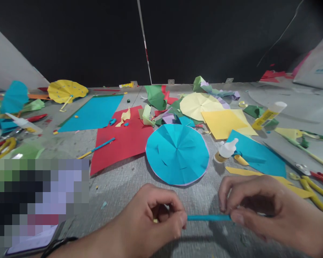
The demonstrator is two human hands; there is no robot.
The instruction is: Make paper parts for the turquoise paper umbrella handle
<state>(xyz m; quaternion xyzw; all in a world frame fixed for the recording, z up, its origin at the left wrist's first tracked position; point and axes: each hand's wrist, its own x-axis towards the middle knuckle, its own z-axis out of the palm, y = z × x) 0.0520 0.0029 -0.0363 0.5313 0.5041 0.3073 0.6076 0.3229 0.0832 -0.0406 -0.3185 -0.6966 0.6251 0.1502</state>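
Between my two hands runs a thin blue rolled-paper stick (208, 218), held level just above the grey surface. My left hand (161, 211) pinches its left end with thumb and forefinger, where a speck of yellow shows under the fingers. Its other end sits in the closed fingers of my right hand (254, 208), partly hidden by the thumb. Just beyond lies a round folded blue paper disc (177, 152) with creases fanning from its centre and a thin purple edge. A small white glue bottle (226, 150) stands to the disc's right, above my right hand.
Red paper (123, 138) and a blue sheet (95, 113) lie left, with a blue-and-yellow paper stick (97, 147). A yellow paper umbrella (67, 93) rests behind. Scissors (316, 186) and a glue stick (269, 116) are right. A phone (34, 238), mostly blurred out, is near left.
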